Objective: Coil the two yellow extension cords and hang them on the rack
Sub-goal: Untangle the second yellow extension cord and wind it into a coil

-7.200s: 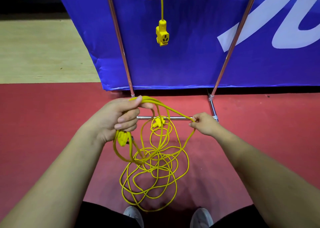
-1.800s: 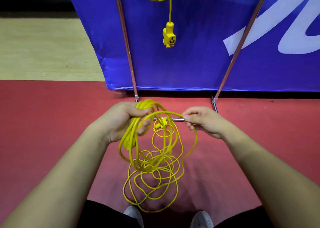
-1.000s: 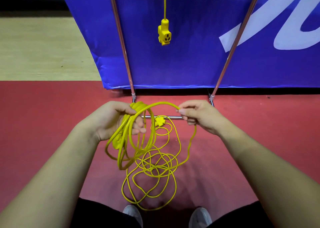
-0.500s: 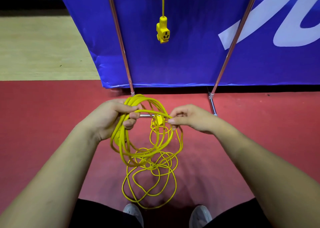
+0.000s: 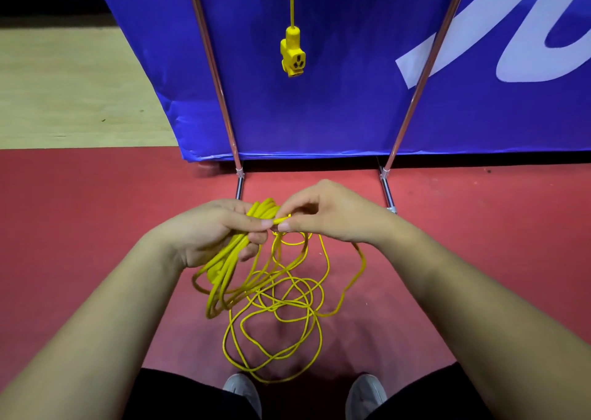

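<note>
Left hand (image 5: 211,231) grips coiled loops of yellow extension cord (image 5: 275,311); right hand (image 5: 332,215) fingers pinch one strand; slack lies on the floor (image 5: 80,221).

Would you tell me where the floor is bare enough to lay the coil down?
Bare red floor left of the left hand and right of the right hand, past the rack foot. Crowded: loose cord before the shoes.

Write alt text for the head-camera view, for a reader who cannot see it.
A left hand grips a part-wound yellow cord coil while the right hand pinches a strand at it; the rest lies tangled on the red floor. A second cord's socket hangs between rack poles before a blue banner.
</note>
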